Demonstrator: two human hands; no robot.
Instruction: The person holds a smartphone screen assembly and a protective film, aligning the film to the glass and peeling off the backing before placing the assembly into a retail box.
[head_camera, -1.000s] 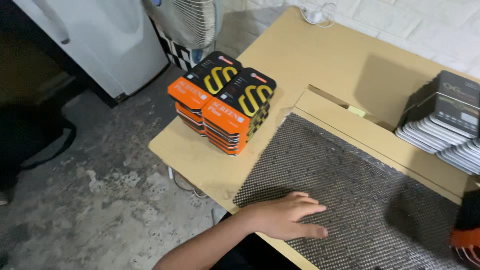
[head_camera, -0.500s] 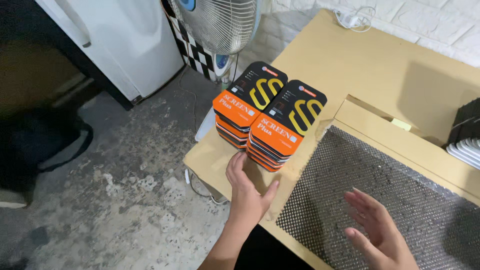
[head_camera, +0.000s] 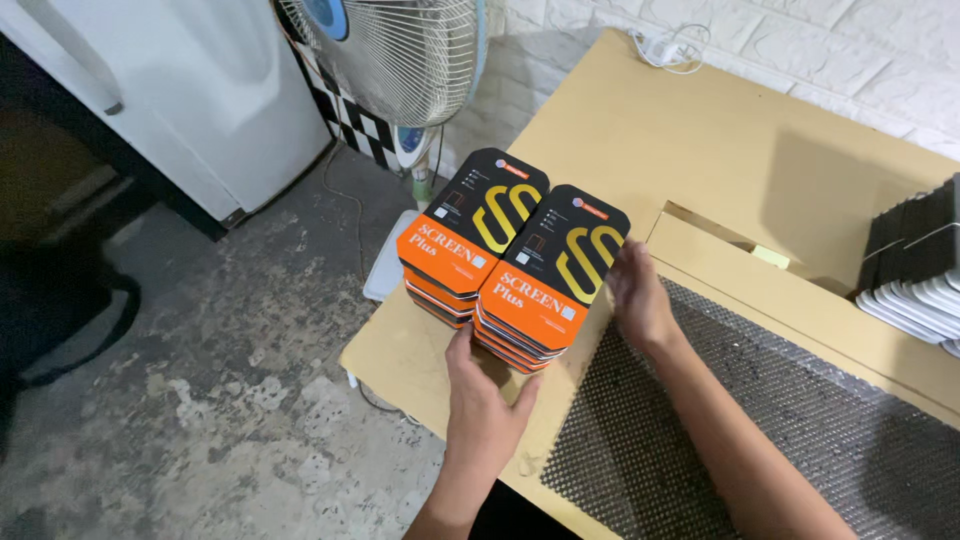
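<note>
Fingers of the left hand (head_camera: 483, 408) lie spread and flat against the near end of the two stacks of orange-and-black boxes (head_camera: 515, 262), gripping nothing; half a second ago they were only approaching. Beyond, the right hand (head_camera: 638, 297), earlier hovering over the mesh mat (head_camera: 760, 440), now presses open-fingered on the stacks' right side. Boxes run lengthwise away from the fingertips, black ends farthest, on the tan table (head_camera: 690, 130).

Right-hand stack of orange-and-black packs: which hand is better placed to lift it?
Right, probably. The right hand lies flat against that stack along its side edge; the left hand sits at the near end, between both stacks.
</note>
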